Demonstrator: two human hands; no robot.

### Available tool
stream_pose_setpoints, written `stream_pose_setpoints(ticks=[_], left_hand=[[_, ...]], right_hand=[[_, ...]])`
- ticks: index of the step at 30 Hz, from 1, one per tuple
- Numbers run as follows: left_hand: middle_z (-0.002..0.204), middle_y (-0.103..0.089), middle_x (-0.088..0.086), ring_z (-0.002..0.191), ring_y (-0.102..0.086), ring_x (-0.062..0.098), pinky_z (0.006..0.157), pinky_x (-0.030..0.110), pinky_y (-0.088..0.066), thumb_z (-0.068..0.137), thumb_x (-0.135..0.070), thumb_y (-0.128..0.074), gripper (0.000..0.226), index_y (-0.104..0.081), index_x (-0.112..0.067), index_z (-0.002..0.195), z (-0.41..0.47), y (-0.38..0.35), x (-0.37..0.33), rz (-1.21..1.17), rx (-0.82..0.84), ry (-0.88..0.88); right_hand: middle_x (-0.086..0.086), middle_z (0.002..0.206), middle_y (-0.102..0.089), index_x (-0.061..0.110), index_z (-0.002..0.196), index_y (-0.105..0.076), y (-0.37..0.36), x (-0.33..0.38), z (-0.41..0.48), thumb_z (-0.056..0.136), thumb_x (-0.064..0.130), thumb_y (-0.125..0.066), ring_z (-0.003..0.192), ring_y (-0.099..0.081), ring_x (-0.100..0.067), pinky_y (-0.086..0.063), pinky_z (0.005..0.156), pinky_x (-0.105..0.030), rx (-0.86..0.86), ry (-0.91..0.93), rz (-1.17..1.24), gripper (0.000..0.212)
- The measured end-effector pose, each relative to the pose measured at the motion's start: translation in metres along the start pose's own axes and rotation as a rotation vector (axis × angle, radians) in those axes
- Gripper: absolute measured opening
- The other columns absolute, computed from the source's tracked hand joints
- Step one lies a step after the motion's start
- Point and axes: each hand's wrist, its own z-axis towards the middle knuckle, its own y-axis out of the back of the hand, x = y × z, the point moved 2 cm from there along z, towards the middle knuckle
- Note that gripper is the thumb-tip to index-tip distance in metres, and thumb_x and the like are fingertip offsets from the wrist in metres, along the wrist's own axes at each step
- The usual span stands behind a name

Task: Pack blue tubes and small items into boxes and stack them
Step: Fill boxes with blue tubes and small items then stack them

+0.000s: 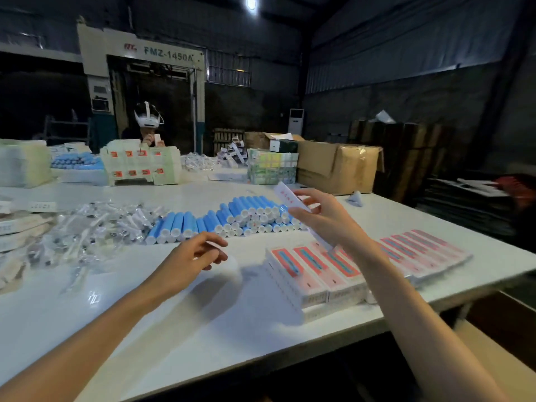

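Table (145,329) comes first, white and shiny, and both my bare forearms reach over its near edge. My left hand (200,253) hangs just above the table top, palm down. Its fingers are loosely bent and I see nothing in them; the picture is a little blurred there.

To the right of it stand the packed boxes (313,271), close together in a stack, each with a red and pink face turned upward. Beyond them a row of flat boxes (420,250) of the same colours lies along the right side of the table.

My right hand (324,216) is raised over the packed boxes. Its thumb and fingers are curled around a long white box (285,198), which is tilted, with the upper end pointing away from me and the lower end down near the stack.

Behind my hands the blue tubes (246,216) lie in a pile in the middle of the table, their white caps toward me. Left of them is a heap of small clear packets (95,227).

At the far side I see folded cartons (139,163) and a brown carton (336,166). A person (148,120) with a white headset sits there, and behind stands a big machine (139,76).
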Motion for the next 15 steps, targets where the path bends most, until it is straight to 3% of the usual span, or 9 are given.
stream_pose_setpoints(ticks=[2, 5, 8, 15], left_hand=[[0.102, -0.080, 0.001, 0.099, -0.074, 0.014, 0.091, 0.034, -0.057, 0.107, -0.003, -0.056, 0.022, -0.071, -0.019, 0.113, 0.005, -0.012, -0.001, 0.045, 0.032, -0.025], [0.103, -0.080, -0.002, 0.098, -0.073, 0.011, 0.090, 0.035, -0.057, 0.106, -0.002, -0.058, 0.025, -0.073, -0.021, 0.109, 0.014, -0.030, -0.002, 0.098, 0.073, -0.052], [0.105, -0.078, -0.010, 0.101, -0.073, 0.006, 0.091, 0.031, -0.057, 0.106, -0.007, -0.061, 0.026, -0.074, -0.029, 0.108, 0.024, -0.047, -0.006, 0.144, 0.117, -0.084], [0.109, -0.074, -0.025, 0.108, -0.067, -0.003, 0.092, 0.024, -0.054, 0.105, -0.010, -0.063, 0.025, -0.075, -0.032, 0.108, 0.041, -0.085, -0.020, 0.171, 0.132, -0.143]], right_hand=[[0.013, 0.108, -0.062, 0.040, 0.130, -0.063, 0.034, -0.036, 0.011, 0.095, 0.045, -0.072, 0.086, -0.063, 0.000, -0.050, 0.063, -0.012, -0.051, -0.082, -0.157, 0.037], [0.001, 0.113, -0.065, 0.027, 0.135, -0.063, 0.081, -0.093, 0.020, 0.094, 0.038, -0.073, 0.093, -0.063, -0.018, -0.049, 0.078, -0.035, -0.095, -0.205, -0.413, 0.043], [-0.011, 0.121, -0.069, 0.014, 0.131, -0.066, 0.123, -0.139, 0.018, 0.092, 0.024, -0.076, 0.103, -0.063, -0.026, -0.046, 0.084, -0.036, -0.071, -0.309, -0.572, 0.042], [-0.012, 0.129, -0.068, 0.015, 0.130, -0.065, 0.194, -0.196, -0.004, 0.092, 0.019, -0.069, 0.117, -0.063, -0.032, -0.052, 0.094, -0.040, -0.105, -0.518, -0.749, 0.039]])
